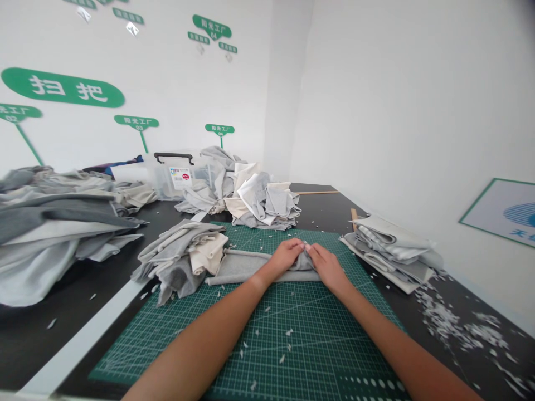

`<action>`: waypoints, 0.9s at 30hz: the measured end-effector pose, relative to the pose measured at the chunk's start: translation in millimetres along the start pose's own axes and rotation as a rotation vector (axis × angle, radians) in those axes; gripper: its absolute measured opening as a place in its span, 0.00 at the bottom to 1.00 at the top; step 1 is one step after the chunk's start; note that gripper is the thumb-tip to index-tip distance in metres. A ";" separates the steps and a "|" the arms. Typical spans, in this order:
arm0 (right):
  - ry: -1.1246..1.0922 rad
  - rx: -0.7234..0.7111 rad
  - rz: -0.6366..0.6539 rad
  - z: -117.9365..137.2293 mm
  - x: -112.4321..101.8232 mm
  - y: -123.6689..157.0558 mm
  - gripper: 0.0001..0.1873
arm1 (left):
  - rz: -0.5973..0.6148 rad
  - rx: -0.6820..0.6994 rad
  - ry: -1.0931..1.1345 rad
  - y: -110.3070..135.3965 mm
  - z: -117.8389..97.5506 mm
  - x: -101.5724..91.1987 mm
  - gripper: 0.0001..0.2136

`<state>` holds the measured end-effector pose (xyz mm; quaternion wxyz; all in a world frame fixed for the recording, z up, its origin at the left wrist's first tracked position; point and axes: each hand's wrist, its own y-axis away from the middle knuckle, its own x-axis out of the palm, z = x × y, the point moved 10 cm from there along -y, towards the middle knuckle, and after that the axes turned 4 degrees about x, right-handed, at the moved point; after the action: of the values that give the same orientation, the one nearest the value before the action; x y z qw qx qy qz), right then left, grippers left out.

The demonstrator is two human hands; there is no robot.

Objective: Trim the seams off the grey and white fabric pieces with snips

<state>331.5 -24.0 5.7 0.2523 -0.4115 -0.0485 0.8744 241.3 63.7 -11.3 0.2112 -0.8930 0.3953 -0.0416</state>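
A long strip of grey fabric (242,266) lies across the green cutting mat (267,340), its long edges curled. At its right end the cloth is bunched up between my two hands. My left hand (288,253) pinches the raised fabric with thumb and fingers. Close beside it, my right hand (326,264) grips the same cloth, fingertips nearly meeting the left ones. The exact edge between the fingertips is too small to make out. Touching the strip's left end is a loose heap of grey and cream fabric pieces (184,256).
Behind the mat sits another fabric heap (263,195) beside a clear plastic storage box (163,186). Large grey cloths (54,234) are piled at the left. On the right lie folded fabric pieces (388,245) and scattered white scraps (443,317) near the wall.
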 end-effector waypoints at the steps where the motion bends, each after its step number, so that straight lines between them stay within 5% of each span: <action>1: 0.000 0.000 -0.004 -0.2 0.1 -0.3 0.23 | 0.000 0.001 0.002 -0.1 0.0 0.0 0.14; 27: -0.008 0.023 -0.046 -2.7 0.8 1.7 0.22 | 0.002 0.001 0.001 0.1 -1.3 0.4 0.14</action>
<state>332.4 -25.4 2.9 0.2768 -0.4037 -0.0487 0.8707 241.2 62.9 -10.3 0.2114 -0.8924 0.3965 -0.0421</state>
